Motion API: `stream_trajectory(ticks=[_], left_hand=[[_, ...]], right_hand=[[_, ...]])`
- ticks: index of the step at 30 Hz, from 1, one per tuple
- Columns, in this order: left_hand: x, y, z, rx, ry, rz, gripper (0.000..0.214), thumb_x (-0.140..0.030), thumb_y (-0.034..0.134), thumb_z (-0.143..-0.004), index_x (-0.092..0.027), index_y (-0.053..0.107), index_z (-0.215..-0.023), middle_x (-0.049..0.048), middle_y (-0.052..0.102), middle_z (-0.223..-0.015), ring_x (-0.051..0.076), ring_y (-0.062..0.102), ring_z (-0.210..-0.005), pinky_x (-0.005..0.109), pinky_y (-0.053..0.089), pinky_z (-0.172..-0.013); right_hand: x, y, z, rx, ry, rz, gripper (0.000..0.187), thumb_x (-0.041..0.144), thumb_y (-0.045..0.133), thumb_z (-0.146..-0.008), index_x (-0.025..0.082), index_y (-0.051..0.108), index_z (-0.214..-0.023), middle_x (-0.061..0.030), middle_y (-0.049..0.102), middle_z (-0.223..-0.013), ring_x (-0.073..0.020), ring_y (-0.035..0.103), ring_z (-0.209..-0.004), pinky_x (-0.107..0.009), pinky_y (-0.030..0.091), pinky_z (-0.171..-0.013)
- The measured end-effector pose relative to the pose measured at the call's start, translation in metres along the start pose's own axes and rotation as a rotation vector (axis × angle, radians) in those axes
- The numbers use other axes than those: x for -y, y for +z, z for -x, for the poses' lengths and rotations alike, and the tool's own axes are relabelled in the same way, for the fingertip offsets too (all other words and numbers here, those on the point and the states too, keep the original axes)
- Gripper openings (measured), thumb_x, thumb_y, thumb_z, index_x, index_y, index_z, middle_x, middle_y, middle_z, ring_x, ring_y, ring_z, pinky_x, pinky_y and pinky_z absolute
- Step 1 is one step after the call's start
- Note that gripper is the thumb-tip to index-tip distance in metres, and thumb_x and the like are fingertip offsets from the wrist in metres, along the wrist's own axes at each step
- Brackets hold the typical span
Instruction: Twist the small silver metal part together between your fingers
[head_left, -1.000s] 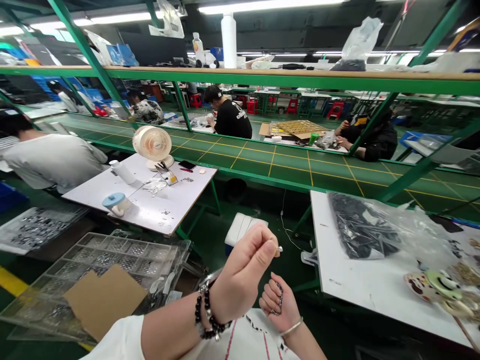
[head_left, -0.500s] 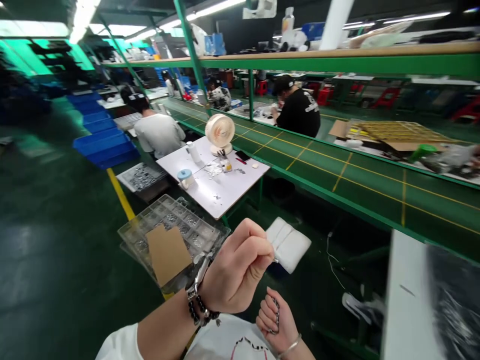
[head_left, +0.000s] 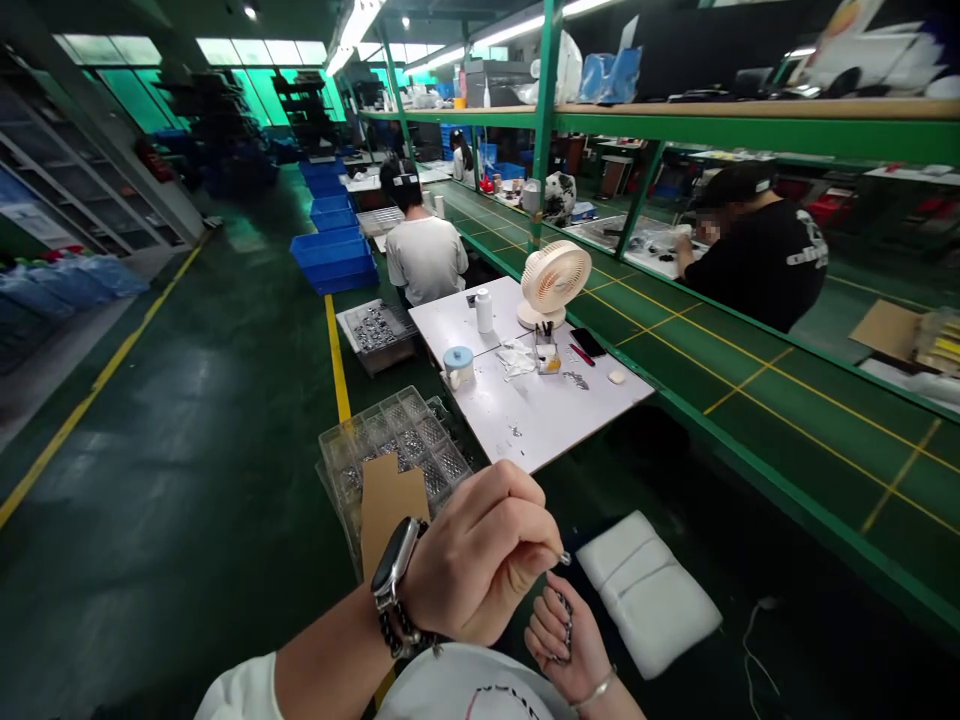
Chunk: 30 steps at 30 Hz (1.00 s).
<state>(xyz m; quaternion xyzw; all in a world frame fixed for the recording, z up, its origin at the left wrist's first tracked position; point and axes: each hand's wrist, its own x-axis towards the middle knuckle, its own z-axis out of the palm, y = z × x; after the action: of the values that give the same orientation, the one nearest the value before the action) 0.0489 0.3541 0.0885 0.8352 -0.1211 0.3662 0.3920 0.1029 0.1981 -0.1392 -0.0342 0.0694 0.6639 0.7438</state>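
My left hand (head_left: 480,560) is raised in front of me, closed in a pinch on a tiny metal piece (head_left: 563,558) at its fingertips. A watch and a dark bead bracelet sit on that wrist. Just below it, my right hand (head_left: 559,635) is curled shut around several small dark metal pieces (head_left: 566,625), palm up, close to my white shirt. A thin bangle circles the right wrist. The two hands nearly touch.
A clear compartment tray (head_left: 397,445) with a cardboard piece on it stands left of my hands. A white cushion (head_left: 649,590) lies to the right. Beyond is a white table (head_left: 540,410) with a fan (head_left: 555,280), and a green conveyor (head_left: 750,380). Other people sit working further off.
The view has swung left, bringing the aisle and the neighbouring white table into sight. My left hand has dropped slightly toward the right hand. Both hands stay closed.
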Motion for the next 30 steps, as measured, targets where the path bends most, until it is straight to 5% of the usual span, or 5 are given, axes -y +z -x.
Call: stream_trajectory(ticks=[6, 12, 24, 30], left_hand=[[0.044, -0.032, -0.004, -0.014, -0.083, 0.103, 0.021, -0.026, 0.036, -0.095, -0.013, 0.050, -0.088, 0.0047, 0.045, -0.080, 0.013, 0.047, -0.078, 0.028, 0.042, -0.069], [0.069, -0.040, -0.017, -0.079, -0.128, 0.097, 0.021, -0.025, 0.033, -0.096, -0.012, 0.049, -0.088, 0.0047, 0.043, -0.082, 0.012, 0.046, -0.078, 0.025, 0.043, -0.070], [0.090, -0.019, -0.049, -0.150, -0.153, -0.084, 0.015, -0.020, 0.038, -0.093, -0.013, 0.050, -0.088, 0.0049, 0.046, -0.082, 0.013, 0.048, -0.080, 0.026, 0.043, -0.071], [0.121, 0.027, -0.030, 0.020, -0.248, -0.301, 0.012, -0.014, 0.040, -0.087, -0.013, 0.051, -0.081, 0.0057, 0.050, -0.078, 0.015, 0.045, -0.070, 0.029, 0.040, -0.063]], right_hand=[[0.008, 0.013, -0.054, -0.023, 0.018, 0.006, 0.047, 0.035, 0.045, -0.090, 0.017, 0.035, -0.047, 0.0103, 0.029, -0.038, -0.0041, 0.025, -0.032, -0.019, 0.030, -0.039], [0.023, 0.019, -0.077, -0.067, 0.086, 0.030, 0.048, 0.035, 0.048, -0.088, 0.017, 0.033, -0.046, 0.0105, 0.029, -0.037, -0.0038, 0.024, -0.032, -0.019, 0.029, -0.038], [0.105, 0.038, -0.104, -0.110, 0.201, 0.099, 0.049, 0.033, 0.050, -0.088, 0.016, 0.032, -0.046, 0.0114, 0.026, -0.036, -0.0028, 0.021, -0.031, -0.018, 0.028, -0.036], [0.125, 0.047, -0.125, -0.193, 0.169, 0.077, 0.049, 0.038, 0.051, -0.088, 0.016, 0.033, -0.047, 0.0121, 0.022, -0.036, -0.0021, 0.019, -0.031, -0.016, 0.025, -0.034]])
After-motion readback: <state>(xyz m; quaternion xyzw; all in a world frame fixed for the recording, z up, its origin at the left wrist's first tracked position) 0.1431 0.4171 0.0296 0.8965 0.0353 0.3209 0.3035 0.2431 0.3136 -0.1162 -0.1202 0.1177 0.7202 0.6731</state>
